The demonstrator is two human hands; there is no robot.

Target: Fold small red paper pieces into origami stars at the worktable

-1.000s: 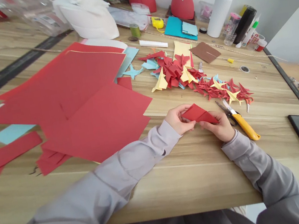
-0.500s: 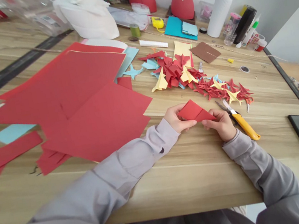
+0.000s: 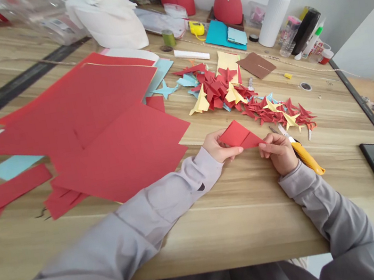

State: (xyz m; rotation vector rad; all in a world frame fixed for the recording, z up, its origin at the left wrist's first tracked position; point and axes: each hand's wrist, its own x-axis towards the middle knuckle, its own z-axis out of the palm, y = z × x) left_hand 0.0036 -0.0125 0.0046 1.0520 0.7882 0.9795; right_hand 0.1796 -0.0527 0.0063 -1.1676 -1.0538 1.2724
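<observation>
Folded red paper (image 3: 238, 134): one sheet doubled into a triangle, held over the desk (image 3: 224, 232) between both hands. It is judged light and fairly stiff along its crease, but fragile at the thin free corners, which could bend or scuff easily.

Best hold: a pinch between thumb and fingers along the doubled edges is judged safest; the pointed tip is better left free, and little force is needed.

Left hand (image 3: 219, 147): clenched lightly in a pinch, grasping the left corner of the folded red paper.

Right hand (image 3: 279, 153): grasping the right corner of the folded red paper in a similar pinch, with the fingers curled.

Nearby things: a yellow utility knife (image 3: 306, 157) is laid just beyond the right hand, to the right of the folded red paper. Scissors (image 3: 273, 129) lie just beyond the paper's right corner, mostly hidden by the right hand. Large red paper sheets (image 3: 111, 138) are spread to the left of the folded red paper. A heap of folded paper stars (image 3: 256, 104) is placed beyond it.

Change from the earlier frame: the hands are drawn further apart, the folded red paper is opened wider, and its tip is raised toward the far side of the desk.
</observation>
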